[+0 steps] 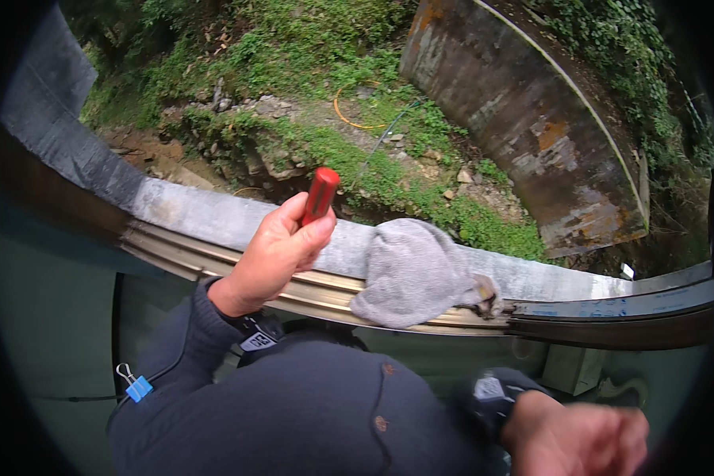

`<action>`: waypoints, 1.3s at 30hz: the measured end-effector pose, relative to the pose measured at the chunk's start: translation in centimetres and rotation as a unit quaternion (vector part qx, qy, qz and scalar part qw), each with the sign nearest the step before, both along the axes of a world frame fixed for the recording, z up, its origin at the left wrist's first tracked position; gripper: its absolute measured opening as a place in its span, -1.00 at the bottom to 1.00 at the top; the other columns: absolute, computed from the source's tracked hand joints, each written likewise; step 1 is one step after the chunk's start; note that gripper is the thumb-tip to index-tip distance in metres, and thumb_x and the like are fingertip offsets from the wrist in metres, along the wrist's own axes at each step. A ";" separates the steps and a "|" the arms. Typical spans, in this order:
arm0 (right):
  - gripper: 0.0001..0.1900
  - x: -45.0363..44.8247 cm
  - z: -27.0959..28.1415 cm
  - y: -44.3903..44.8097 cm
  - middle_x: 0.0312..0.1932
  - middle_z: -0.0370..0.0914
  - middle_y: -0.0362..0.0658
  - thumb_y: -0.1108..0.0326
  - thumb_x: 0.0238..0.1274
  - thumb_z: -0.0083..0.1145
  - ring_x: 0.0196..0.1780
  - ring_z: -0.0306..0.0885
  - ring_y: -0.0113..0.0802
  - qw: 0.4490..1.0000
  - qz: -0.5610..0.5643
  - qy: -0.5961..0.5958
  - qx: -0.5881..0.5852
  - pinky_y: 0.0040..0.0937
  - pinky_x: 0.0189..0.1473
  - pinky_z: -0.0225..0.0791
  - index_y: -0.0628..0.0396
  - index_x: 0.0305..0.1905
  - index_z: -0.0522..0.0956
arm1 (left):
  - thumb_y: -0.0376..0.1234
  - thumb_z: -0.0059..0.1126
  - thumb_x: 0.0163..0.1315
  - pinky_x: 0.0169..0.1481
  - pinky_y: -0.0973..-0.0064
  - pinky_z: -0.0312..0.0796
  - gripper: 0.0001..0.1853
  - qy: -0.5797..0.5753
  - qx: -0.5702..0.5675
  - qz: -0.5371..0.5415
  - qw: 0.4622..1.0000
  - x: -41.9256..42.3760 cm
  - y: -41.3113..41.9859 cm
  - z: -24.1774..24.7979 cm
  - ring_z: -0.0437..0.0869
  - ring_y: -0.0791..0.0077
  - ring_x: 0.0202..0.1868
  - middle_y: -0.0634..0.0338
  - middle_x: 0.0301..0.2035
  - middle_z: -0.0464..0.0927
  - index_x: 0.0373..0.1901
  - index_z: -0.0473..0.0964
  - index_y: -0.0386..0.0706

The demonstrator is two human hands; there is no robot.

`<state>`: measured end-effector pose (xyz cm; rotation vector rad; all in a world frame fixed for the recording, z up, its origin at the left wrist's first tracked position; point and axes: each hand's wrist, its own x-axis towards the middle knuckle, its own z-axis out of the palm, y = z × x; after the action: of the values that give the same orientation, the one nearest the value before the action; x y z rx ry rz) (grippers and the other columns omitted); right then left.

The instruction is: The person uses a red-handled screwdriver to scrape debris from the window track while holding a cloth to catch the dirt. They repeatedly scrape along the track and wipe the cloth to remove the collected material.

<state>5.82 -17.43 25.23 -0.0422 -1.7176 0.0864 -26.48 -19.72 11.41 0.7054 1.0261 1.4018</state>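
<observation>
My left hand (pixel 272 257) grips a red plastic handle (pixel 321 193), which looks like that of a screwdriver. Its rounded end points up, and whatever lies below the fist is hidden by my fingers. Over the concrete sill (pixel 190 209) and the metal window track (pixel 321 290) is draped a grey cloth (pixel 413 271), to the right of that hand. My right hand (pixel 580 434), blurred, is low at the right of the view with its fingers curled. Whether it holds anything cannot be made out.
Beside the cloth a small crumpled piece (pixel 487 296) rests on the track. A window frame section with printed film (pixel 601 308) runs right. Beyond the sill, the ground drops to a weedy slope (pixel 309 140) and a stained wall (pixel 511 131). A blue binder clip (pixel 139 388) holds a cable at my sleeve.
</observation>
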 end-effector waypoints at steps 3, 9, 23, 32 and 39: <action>-0.59 -1.7 -7.4 3.9 -0.32 0.52 -0.04 0.13 0.52 -0.12 -0.32 0.47 -0.18 0.986 -0.090 -0.052 -0.129 -0.34 -0.29 0.41 0.34 -0.12 0.55 | -0.36 0.25 0.41 -0.37 0.36 0.42 -0.83 0.443 0.136 0.007 0.886 1.6 2.2 -0.1 0.59 0.38 -0.45 0.18 -0.41 0.53 -0.03 0.55 -0.16; -0.24 -3.6 -17.1 4.9 0.02 0.63 -0.06 0.25 0.24 0.50 -0.19 0.60 -0.44 0.833 0.093 -0.137 -0.528 -0.52 -0.27 0.45 0.31 0.42 0.32 | -0.37 0.28 0.13 -0.40 0.23 0.51 -0.77 0.653 0.339 -0.121 0.666 7.2 6.0 0.1 0.68 0.16 -0.41 0.15 -0.44 0.54 -0.19 0.48 -0.16; -0.67 -0.1 -16.2 4.9 -0.22 0.60 -0.11 0.41 0.17 0.44 -0.26 0.51 -0.51 0.864 -0.004 -0.086 -0.497 -0.50 -0.16 0.43 0.23 -0.07 0.51 | -0.30 0.35 0.27 -0.46 0.21 0.43 -0.73 0.561 0.396 -0.242 0.685 6.5 8.6 -0.2 0.61 0.11 -0.51 0.11 -0.55 0.50 -0.39 0.39 -0.17; -0.77 4.8 -16.3 0.3 -0.25 0.62 -0.07 0.39 0.40 0.17 -0.48 0.37 -0.55 0.809 -0.056 0.244 -0.532 -0.55 -0.43 0.31 0.24 0.04 0.51 | -0.49 0.18 0.13 -0.21 0.13 0.45 -0.91 0.641 0.362 -0.187 0.651 2.8 13.7 -2.2 0.59 -0.01 -0.26 0.00 -0.34 0.51 -0.40 0.44 -0.21; -0.76 5.9 -17.1 -4.9 -0.26 0.57 -0.05 0.29 0.53 0.10 -0.40 0.45 -0.42 0.735 -0.114 0.367 -0.559 -0.52 -0.44 0.31 0.18 0.11 0.48 | -0.47 0.23 0.22 0.16 0.11 0.48 -0.64 0.520 0.444 -0.345 0.643 12.2 17.0 -3.8 0.60 -0.06 0.10 -0.08 0.00 0.57 0.07 0.54 -0.29</action>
<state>11.67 -22.31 8.17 -0.9843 -0.6401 0.8382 -14.32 -2.68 7.65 2.5477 0.6043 0.6107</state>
